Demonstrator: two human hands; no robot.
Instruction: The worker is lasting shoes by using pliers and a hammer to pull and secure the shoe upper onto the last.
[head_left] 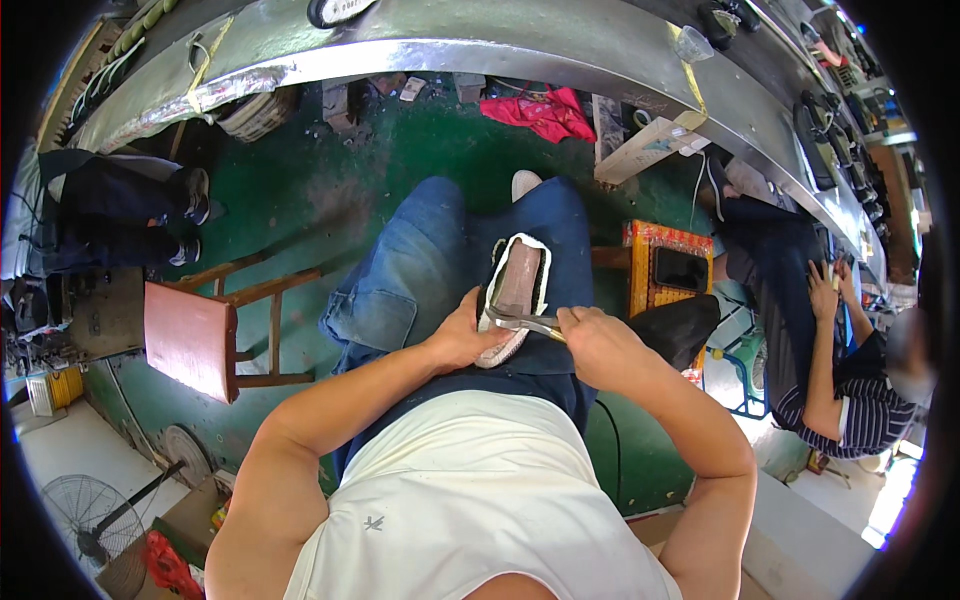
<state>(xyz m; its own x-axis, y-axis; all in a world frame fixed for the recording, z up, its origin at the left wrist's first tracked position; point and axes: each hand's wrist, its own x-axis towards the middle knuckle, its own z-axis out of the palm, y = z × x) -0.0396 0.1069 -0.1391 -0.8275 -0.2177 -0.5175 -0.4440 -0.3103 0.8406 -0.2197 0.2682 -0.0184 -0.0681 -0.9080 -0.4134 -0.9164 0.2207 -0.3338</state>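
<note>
Left grip [463, 338] holds a shoe [521, 272]; beside it, the right grip [603, 347] clasps a metal tool [516, 320], apparently working the shoe; next seems to demand steady bracing.

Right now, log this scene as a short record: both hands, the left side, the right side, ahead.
Left hand: holds a shoe above the lap
Right hand: grips a metal tool, its head over the shoe's near end
Left side: stool with a reddish-brown seat
Right side: phone; beyond, a person in a striped shirt
Ahead: long metal bench
</note>
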